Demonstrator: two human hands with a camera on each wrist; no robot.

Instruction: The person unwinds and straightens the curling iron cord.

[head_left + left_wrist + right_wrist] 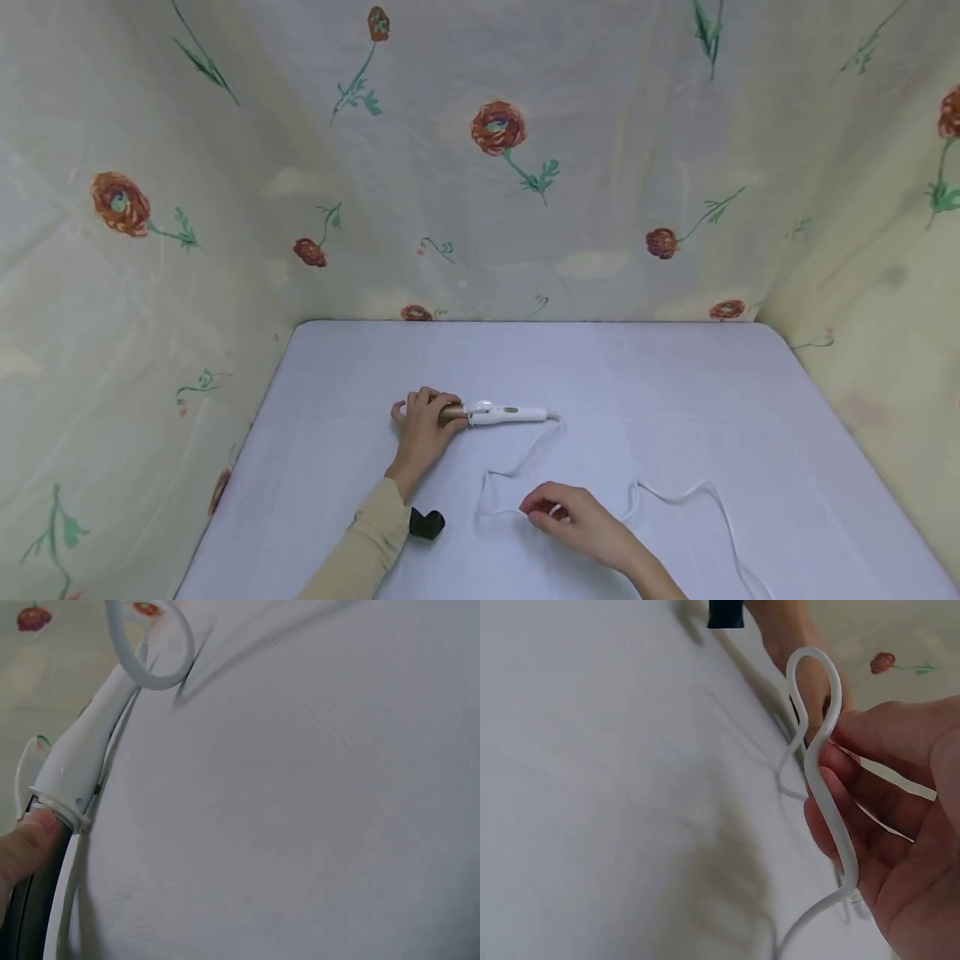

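A curling iron [517, 415] with a white handle and a brownish barrel lies on the table, its handle pointing right in the head view. My left hand [424, 429] grips the barrel close to the handle. In the left wrist view the thumb [34, 844] presses on the dark barrel just below the white handle [82, 750]. Nearer the front, my right hand [581, 521] pinches the iron's white cord [675, 500] between thumb and fingers. The right wrist view shows the cord [829, 802] bending in a narrow loop above the fingertips.
Slack cord trails across the white table [637, 375] towards its front right edge. A black device [427, 523] sits beside the left sleeve [367, 537]. Flower-patterned cloth [585, 267] hangs behind the table and along both sides.
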